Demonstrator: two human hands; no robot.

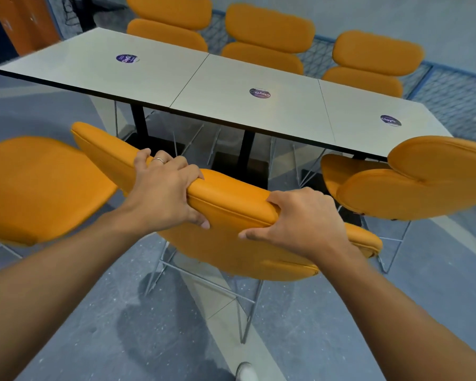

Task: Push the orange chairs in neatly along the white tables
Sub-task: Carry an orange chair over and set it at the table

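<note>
Beside three white tables (231, 86), counted six orange chairs (270, 28). Clenched left hand (162, 188) and right hand (300, 215) over top of middle near chair (231, 207), faced tableward, long axis roughly along table edge.

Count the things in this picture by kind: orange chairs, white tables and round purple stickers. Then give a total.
Orange chairs: 6
White tables: 3
Round purple stickers: 3
Total: 12
</note>
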